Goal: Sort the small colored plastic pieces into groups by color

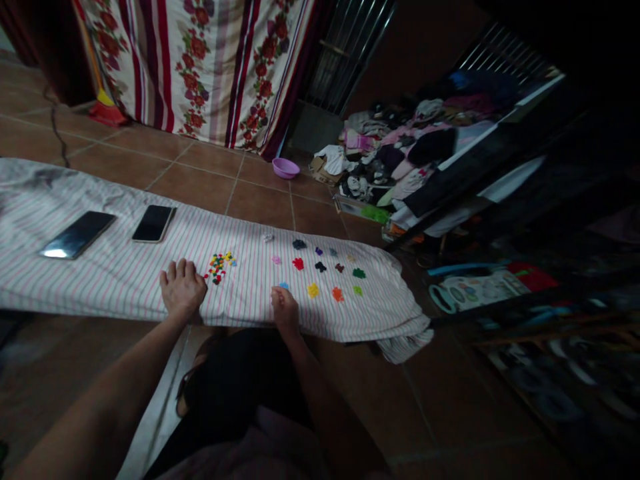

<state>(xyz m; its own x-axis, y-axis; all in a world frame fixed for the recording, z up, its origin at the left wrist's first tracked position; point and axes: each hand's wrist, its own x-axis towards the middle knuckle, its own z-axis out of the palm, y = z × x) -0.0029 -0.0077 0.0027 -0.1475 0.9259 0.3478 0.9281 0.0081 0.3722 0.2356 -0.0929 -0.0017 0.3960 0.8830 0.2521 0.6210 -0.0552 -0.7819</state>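
i see the left hand [183, 291] lying palm down on the striped cloth [250, 293], its fingers a little apart. just to the right of these fingers is a mixed heap [218, 267] of small pieces, red, yellow and green among them. the right hand [286, 309] has its fingers curled together; if something is between them, i cannot tell. close beyond these fingertips is the blue heap [284, 285], and to their right come the yellow heap [313, 290] and the orange heap [338, 294]. the red heap [298, 264] is a little farther beyond them. one phone [154, 223] lies beyond the left fingers, toward the left.
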